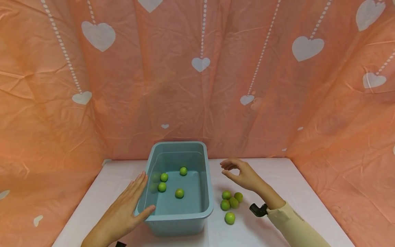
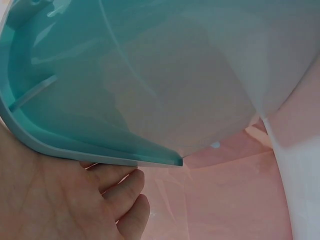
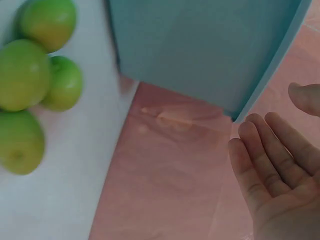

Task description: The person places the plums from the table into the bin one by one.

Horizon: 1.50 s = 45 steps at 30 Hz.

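Note:
A blue-grey plastic bin (image 1: 176, 217) stands on the white table, with several small round green fruits, like limes (image 1: 179, 193), spread over its floor. At the bin's near left corner my left hand (image 1: 126, 202) rests on the rim, fingers straight; the left wrist view shows its palm against the rim (image 2: 75, 154). My right hand (image 1: 243, 174) hovers to the right of the bin, fingers slightly bent and nothing in them. Below it, on the tabletop, several more green fruits (image 1: 234, 202) sit in a cluster, one a little nearer to me.
Orange-pink sheeting with white hearts (image 1: 172, 89) hangs behind the table (image 1: 271, 219) and on both sides. The bin's far end stands close to the back sheet. A black strap piece (image 1: 258, 210) is at my right wrist.

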{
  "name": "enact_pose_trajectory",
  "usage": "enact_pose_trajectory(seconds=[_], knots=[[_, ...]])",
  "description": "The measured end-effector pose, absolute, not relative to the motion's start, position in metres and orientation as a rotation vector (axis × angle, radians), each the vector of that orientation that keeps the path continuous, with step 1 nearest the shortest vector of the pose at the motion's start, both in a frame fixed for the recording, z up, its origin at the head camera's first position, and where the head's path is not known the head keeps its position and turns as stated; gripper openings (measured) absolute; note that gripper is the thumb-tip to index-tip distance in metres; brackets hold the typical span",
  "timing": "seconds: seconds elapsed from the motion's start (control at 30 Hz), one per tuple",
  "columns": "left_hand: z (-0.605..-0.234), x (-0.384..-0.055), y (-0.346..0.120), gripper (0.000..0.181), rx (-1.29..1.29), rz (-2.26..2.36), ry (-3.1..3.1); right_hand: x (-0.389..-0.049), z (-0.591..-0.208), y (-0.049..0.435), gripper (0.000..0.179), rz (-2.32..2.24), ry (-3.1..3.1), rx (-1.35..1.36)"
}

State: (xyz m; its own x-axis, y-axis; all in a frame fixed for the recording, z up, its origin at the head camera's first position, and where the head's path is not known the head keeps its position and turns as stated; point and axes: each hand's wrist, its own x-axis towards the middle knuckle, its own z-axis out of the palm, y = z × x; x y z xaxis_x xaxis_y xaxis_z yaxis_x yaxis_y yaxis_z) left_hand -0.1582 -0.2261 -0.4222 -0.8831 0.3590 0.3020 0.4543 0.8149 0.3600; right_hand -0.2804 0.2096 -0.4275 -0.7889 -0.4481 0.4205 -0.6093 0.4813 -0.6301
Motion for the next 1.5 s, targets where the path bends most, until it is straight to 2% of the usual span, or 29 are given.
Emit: enact_pose_trajectory(seconds=[0.6,1.23,1.5], knots=[[-0.422,-0.158,-0.226,0.095,-0.649,-0.611,-2.766,-0.264,-0.468,0.245,0.028,1.092,-2.604,0.769],[-0.423,-0.157,-0.226,0.096,-0.63,-0.619,-2.779,-0.248,-0.501,0.279,0.029,1.12,-2.627,0.876],[-0.422,-0.158,-0.225,0.096,-0.634,-0.614,-2.783,-0.248,-0.511,0.285,0.035,1.164,-2.717,0.875]])
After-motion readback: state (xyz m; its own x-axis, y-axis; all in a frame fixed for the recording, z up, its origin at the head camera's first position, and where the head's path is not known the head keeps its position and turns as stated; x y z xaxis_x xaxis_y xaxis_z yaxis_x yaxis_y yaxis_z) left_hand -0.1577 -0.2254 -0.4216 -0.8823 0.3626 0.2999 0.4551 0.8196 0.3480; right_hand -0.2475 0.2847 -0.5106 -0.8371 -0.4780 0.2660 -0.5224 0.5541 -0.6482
